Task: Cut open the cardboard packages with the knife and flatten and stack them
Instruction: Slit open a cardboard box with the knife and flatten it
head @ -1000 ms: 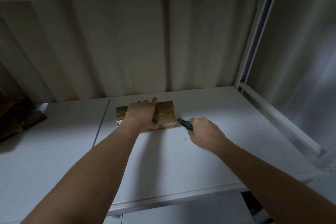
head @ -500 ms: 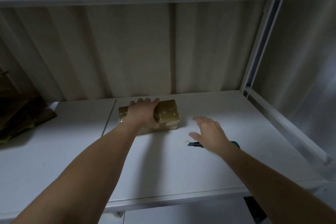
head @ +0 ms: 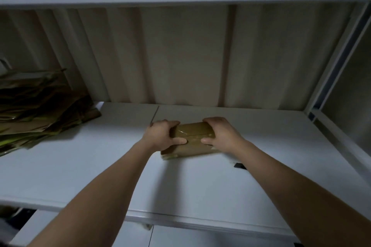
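On shelf (head: 200,182), both hands round package (head: 192,132)

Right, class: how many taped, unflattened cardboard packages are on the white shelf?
1: the brown taped cardboard package, mid-shelf, gripped by the left hand and right hand. Others may be hidden.

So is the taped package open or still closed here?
Closed: the package keeps its box shape, flaps down, both hands gripping its ends.

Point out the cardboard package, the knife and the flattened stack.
cardboard package (head: 192,132), head view: taped top face, between the two hands.
knife (head: 240,166), head view: dark end showing beside the right forearm; rest hidden.
flattened stack (head: 40,110), head view: top sheets of the pile at far left.
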